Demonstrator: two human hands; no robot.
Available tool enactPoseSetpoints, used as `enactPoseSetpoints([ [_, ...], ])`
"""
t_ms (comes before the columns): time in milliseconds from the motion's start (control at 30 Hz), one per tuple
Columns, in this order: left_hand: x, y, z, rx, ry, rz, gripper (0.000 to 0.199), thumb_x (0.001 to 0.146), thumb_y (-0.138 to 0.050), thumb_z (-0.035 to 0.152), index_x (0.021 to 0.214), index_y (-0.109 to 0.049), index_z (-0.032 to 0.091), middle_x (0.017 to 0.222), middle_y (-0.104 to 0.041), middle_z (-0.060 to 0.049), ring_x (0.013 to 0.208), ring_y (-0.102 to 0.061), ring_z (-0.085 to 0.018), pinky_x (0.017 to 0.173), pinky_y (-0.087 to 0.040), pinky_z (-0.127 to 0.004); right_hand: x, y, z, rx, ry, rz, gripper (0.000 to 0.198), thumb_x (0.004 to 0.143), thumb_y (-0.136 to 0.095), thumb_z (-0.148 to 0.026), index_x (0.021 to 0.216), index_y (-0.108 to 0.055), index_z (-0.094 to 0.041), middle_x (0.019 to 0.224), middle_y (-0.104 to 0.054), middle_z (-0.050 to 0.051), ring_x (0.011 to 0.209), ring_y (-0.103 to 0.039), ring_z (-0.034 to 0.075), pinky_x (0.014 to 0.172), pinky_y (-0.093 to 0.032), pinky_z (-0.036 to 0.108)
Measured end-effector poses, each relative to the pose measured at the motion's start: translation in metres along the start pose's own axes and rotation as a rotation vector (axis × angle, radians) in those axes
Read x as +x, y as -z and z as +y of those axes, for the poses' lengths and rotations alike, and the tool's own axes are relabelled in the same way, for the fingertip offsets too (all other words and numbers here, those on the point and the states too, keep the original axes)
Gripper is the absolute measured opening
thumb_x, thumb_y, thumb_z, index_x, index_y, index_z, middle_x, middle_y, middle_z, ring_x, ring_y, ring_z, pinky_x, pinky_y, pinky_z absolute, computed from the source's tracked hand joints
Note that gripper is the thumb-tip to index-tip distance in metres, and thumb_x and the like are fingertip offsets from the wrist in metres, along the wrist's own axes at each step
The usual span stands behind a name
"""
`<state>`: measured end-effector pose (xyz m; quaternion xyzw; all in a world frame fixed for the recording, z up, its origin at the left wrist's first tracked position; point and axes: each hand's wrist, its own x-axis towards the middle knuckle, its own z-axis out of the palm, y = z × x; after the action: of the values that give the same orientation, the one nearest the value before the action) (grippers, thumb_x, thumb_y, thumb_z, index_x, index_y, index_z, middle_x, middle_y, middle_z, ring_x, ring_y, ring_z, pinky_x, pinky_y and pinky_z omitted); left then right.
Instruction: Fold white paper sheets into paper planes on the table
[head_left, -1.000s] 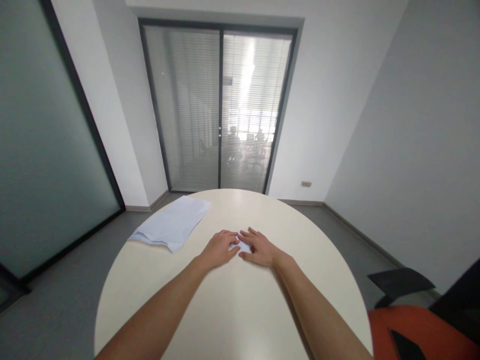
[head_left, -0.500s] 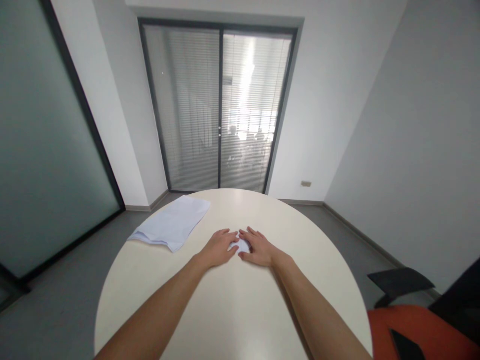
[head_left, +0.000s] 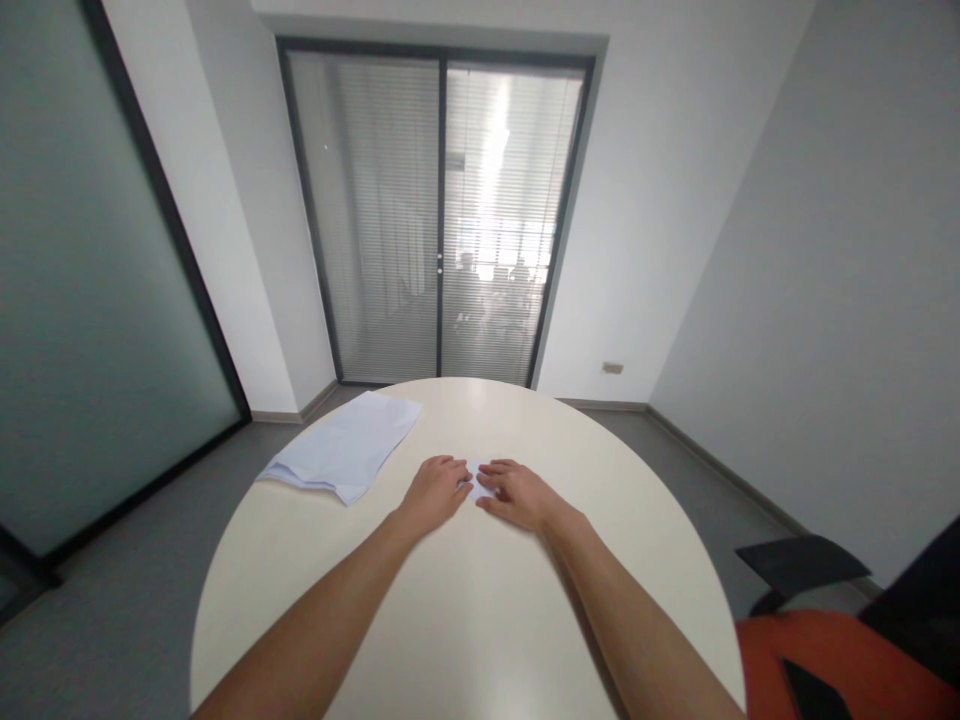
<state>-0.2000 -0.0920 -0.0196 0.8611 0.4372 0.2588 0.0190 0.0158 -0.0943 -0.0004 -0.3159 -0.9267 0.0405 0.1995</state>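
Observation:
A small piece of folded white paper (head_left: 473,467) lies on the round table between my two hands, mostly covered by fingers. My left hand (head_left: 437,492) is bent round its left side, fingers close together and thumb near them. From the right, my right hand (head_left: 517,494) holds the other side, its fingers curled over the paper and its thumb lower, near the close edge. Both hands rest low at the table surface. The paper's exact shape and folds are hidden.
Larger white sheets (head_left: 341,445) lie stacked at the table's left rear edge. The round cream table (head_left: 465,620) spans the middle. An orange and black chair (head_left: 832,650) stands at the right. Glass doors with blinds (head_left: 442,220) are behind the table.
Both hands have shifted slightly and their fingers have drawn in more over the small paper, so less of it shows. The larger sheets have not moved.

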Motion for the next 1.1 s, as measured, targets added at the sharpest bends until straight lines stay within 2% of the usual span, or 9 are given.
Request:
enactPoseSetpoints([
  [167, -0.001, 0.001, -0.004, -0.061, -0.063, -0.026, 0.020, 0.093, -0.057, 0.028, 0.101, -0.075, 0.025, 0.124, -0.069, -0.006, 0.113, -0.061, -0.023, 0.100, -0.045, -0.039, -0.001, 0.002, -0.001, 0.035, -0.061, 0.007, 0.026, 0.088, -0.065, -0.041, 0.099, -0.077, -0.021, 0.122, -0.070, 0.011, 0.118, -0.061, 0.027, 0.104, -0.045, 0.042],
  [333, -0.002, 0.001, 0.002, -0.097, -0.042, -0.026, 0.011, 0.091, -0.060, 0.026, 0.088, -0.070, 0.022, 0.118, -0.070, -0.005, 0.109, -0.062, -0.022, 0.097, -0.045, -0.037, -0.001, 0.001, -0.002, 0.135, -0.149, 0.030, 0.027, 0.092, -0.059, -0.042, 0.091, -0.079, -0.024, 0.115, -0.073, 0.008, 0.113, -0.063, 0.024, 0.095, -0.051, 0.036],
  [433, -0.002, -0.001, 0.006, -0.099, 0.013, 0.002, 0.009, 0.088, -0.063, 0.026, 0.096, -0.066, 0.022, 0.108, -0.071, -0.005, 0.106, -0.063, -0.023, 0.096, -0.046, -0.037, -0.002, -0.003, 0.001, 0.119, -0.131, 0.076, 0.024, 0.089, -0.062, -0.036, 0.104, -0.076, -0.023, 0.119, -0.070, 0.009, 0.115, -0.062, 0.025, 0.101, -0.047, 0.040],
  [567, -0.003, -0.003, 0.006, -0.128, 0.052, 0.016, 0.019, 0.085, -0.067, 0.025, 0.104, -0.063, 0.021, 0.106, -0.070, -0.005, 0.105, -0.062, -0.023, 0.098, -0.045, -0.038, -0.003, -0.006, 0.003, 0.102, -0.099, 0.106, 0.042, 0.087, -0.063, -0.031, 0.127, -0.063, -0.020, 0.121, -0.069, 0.011, 0.116, -0.061, 0.026, 0.106, -0.043, 0.045],
  [733, -0.002, -0.005, 0.004, -0.177, 0.035, 0.030, 0.020, 0.085, -0.065, 0.022, 0.105, -0.062, 0.021, 0.109, -0.069, -0.006, 0.105, -0.062, -0.023, 0.097, -0.045, -0.038, -0.002, -0.009, 0.002, 0.209, -0.147, 0.112, 0.045, 0.084, -0.064, -0.026, 0.128, -0.062, -0.020, 0.122, -0.069, 0.010, 0.110, -0.063, 0.025, 0.100, -0.047, 0.041],
  [833, -0.002, -0.007, 0.004, -0.170, 0.011, 0.039, 0.020, 0.085, -0.064, 0.020, 0.105, -0.061, 0.021, 0.110, -0.069, -0.006, 0.104, -0.062, -0.023, 0.097, -0.046, -0.038, -0.001, -0.012, 0.002, 0.261, -0.189, 0.117, 0.053, 0.082, -0.066, -0.025, 0.135, -0.057, -0.020, 0.126, -0.066, 0.011, 0.105, -0.065, 0.025, 0.097, -0.049, 0.042],
  [900, -0.002, -0.007, 0.004, -0.147, 0.014, 0.054, 0.027, 0.085, -0.064, 0.021, 0.111, -0.059, 0.020, 0.115, -0.067, -0.007, 0.108, -0.061, -0.024, 0.098, -0.045, -0.039, -0.002, -0.013, 0.003, 0.284, -0.213, 0.126, 0.060, 0.081, -0.067, -0.024, 0.138, -0.052, -0.019, 0.130, -0.063, 0.013, 0.105, -0.064, 0.025, 0.097, -0.050, 0.042],
  [1000, -0.002, -0.008, 0.003, -0.111, 0.090, 0.084, 0.044, 0.084, -0.068, 0.028, 0.124, -0.054, 0.018, 0.119, -0.066, -0.009, 0.110, -0.061, -0.027, 0.098, -0.045, -0.042, -0.003, -0.013, 0.002, 0.307, -0.242, 0.141, 0.067, 0.079, -0.069, -0.025, 0.142, -0.047, -0.018, 0.136, -0.058, 0.014, 0.113, -0.061, 0.027, 0.099, -0.048, 0.043],
  [1100, -0.002, -0.008, 0.001, -0.111, 0.171, 0.085, 0.051, 0.083, -0.070, 0.033, 0.129, -0.052, 0.017, 0.110, -0.069, -0.009, 0.102, -0.064, -0.026, 0.093, -0.048, -0.041, -0.002, -0.013, 0.001, 0.304, -0.248, 0.173, 0.072, 0.078, -0.071, -0.027, 0.144, -0.044, -0.019, 0.138, -0.056, 0.014, 0.119, -0.057, 0.027, 0.102, -0.047, 0.045],
])
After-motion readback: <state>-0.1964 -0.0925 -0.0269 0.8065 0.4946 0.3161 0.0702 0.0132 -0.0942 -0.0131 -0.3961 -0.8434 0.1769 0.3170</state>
